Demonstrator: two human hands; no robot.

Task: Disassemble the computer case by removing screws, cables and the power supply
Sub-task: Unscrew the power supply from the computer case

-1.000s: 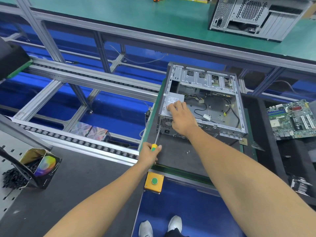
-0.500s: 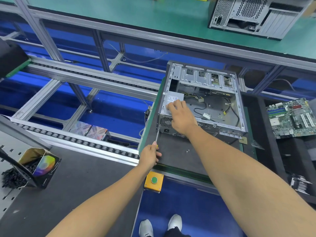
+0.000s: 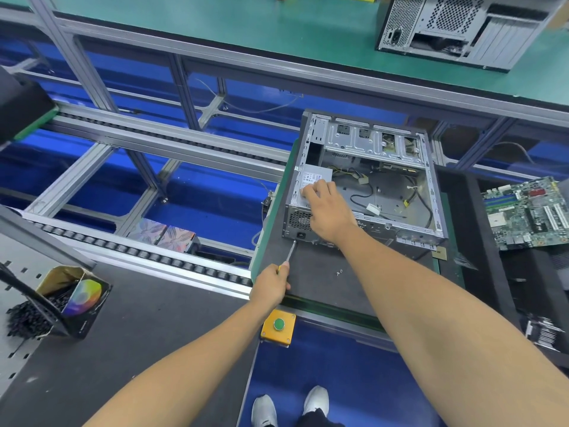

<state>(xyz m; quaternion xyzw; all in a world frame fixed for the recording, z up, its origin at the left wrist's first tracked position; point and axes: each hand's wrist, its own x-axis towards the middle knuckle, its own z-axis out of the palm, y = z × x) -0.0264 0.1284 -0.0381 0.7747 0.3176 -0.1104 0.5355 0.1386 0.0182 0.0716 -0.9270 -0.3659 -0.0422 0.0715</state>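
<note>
The left hand [image 3: 271, 286] is gripping a screwdriver [image 3: 290, 251], fingers curled round its handle, the thin metal shaft pointing toward one o'clock at the lower rear corner of the computer case [image 3: 366, 180]. The right hand [image 3: 328, 211] is resting on the power supply [image 3: 314, 177], a grey metal box, with fingers gently bent against its labelled top. The open case is lying at one o'clock on a dark mat [image 3: 308, 282], loose cables [image 3: 363, 192] inside.
</note>
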